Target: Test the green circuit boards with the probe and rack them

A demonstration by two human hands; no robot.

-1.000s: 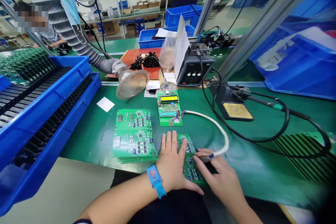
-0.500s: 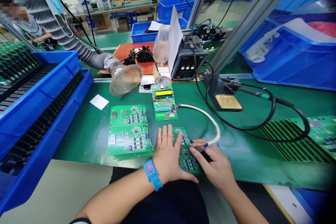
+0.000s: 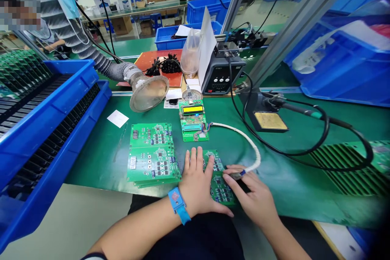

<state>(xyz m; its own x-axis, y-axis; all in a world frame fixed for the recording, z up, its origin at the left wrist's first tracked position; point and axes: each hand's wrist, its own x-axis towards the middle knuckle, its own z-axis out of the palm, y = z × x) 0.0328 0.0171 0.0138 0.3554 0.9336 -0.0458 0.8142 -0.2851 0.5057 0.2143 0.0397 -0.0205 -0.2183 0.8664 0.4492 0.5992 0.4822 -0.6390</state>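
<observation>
My left hand [image 3: 198, 185] lies spread over a green circuit board [image 3: 222, 187] near the table's front edge, covering its left part. A blue wrist strap [image 3: 177, 202] circles that wrist. My right hand [image 3: 252, 193] pinches the connector [image 3: 237, 174] at the end of a white sleeved cable [image 3: 254, 146], against the board's right edge; its contact point is hidden by the fingers. The cable curves back to a small programmer board [image 3: 195, 121] with a lit yellow display [image 3: 193, 109]. To the left of my left hand sits a stack of similar circuit boards [image 3: 154, 154].
A fume extraction hood [image 3: 149, 93] hangs at the back left. Blue bins [image 3: 91, 81] with boards stand at left. A soldering station [image 3: 224, 75], an iron in its holder [image 3: 268, 118] and looping black cable are at right, near more boards [image 3: 344, 166]. Other people are beyond.
The whole view has shifted slightly, so things appear a little further right. Both hands keep their places on the board and connector.
</observation>
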